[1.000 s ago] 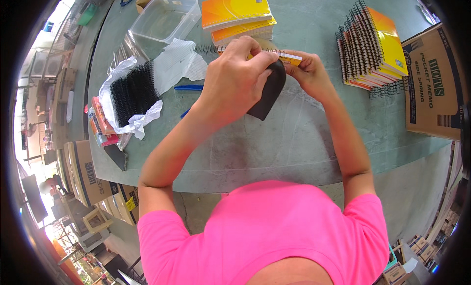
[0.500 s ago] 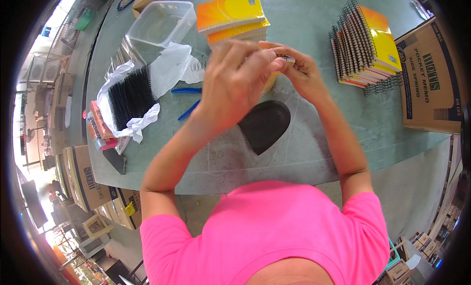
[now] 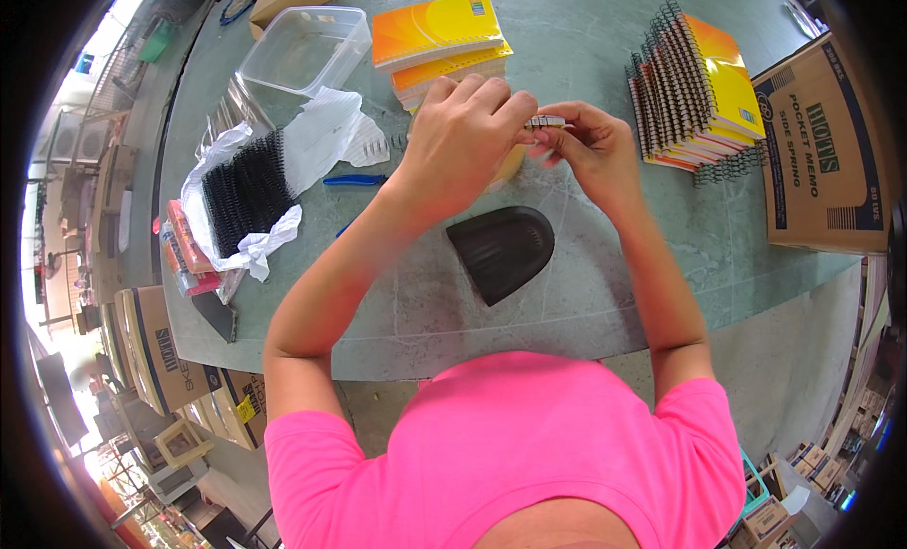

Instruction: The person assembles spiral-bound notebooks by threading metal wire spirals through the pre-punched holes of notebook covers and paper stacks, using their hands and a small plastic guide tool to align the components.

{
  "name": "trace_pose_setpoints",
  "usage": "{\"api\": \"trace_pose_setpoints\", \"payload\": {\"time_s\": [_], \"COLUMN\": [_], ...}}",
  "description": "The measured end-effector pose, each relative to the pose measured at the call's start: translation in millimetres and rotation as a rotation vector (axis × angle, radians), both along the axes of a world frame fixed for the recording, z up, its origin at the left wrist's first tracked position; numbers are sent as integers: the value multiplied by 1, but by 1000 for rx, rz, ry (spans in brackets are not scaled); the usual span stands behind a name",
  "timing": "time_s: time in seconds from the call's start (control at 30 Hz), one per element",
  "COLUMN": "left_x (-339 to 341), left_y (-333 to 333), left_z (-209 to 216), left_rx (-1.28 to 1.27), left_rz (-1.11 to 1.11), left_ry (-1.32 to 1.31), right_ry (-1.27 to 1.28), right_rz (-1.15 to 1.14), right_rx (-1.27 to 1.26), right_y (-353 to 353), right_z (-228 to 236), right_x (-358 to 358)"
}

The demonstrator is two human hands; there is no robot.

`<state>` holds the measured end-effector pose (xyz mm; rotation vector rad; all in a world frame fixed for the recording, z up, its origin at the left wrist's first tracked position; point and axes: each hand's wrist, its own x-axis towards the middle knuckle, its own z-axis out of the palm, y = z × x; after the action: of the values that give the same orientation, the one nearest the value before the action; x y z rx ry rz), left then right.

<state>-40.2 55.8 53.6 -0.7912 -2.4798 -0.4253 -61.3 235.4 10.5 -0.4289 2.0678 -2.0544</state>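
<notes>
Above the middle of the table, my right hand [image 3: 597,160] pinches a small notebook [image 3: 546,122] between thumb and fingers. It is seen nearly edge-on, with pale pages and dark wire loops along its edge. My left hand [image 3: 463,138] is closed at the notebook's left end, its back toward me; its fingertips are partly hidden, and what they pinch cannot be made out. Just beyond it lies a stack of yellow-orange notebooks [image 3: 439,29] with punched edges. Black spiral coils [image 3: 248,192] lie bunched on crumpled white paper [image 3: 321,138]. A blue tool handle [image 3: 354,180] shows beside my left wrist.
A black piece [image 3: 505,254], rounded at one end, lies below my hands. Coil-bound notebooks [image 3: 727,77] stand stacked at right, beside a cardboard box [image 3: 822,152]. A clear plastic tub [image 3: 307,53] is at far left. Red-and-clear packets [image 3: 189,251] lie near the left edge.
My left hand was blurred and raised across the notebook; it now sits at the notebook's left end. My right hand has shifted slightly nearer and right, showing more wire loops.
</notes>
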Motion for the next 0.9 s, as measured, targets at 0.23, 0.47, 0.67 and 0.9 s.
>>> {"api": "trace_pose_setpoints", "payload": {"time_s": [0.23,0.47,0.67,0.9], "left_x": [-2,-6,2,7], "left_y": [-1,2,5,2], "left_z": [6,13,13,21], "left_rx": [-28,-19,-79,-161], "left_rz": [32,81,91,112], "left_ry": [-247,-376,-146,-135], "right_ry": [70,105,201,193], "right_rz": [-27,-36,-103,-25], "right_rx": [-107,-135,-98,129], "right_y": [-4,-8,-11,-9], "right_z": [-9,-15,-19,-16], "right_x": [0,0,0,-6]}}
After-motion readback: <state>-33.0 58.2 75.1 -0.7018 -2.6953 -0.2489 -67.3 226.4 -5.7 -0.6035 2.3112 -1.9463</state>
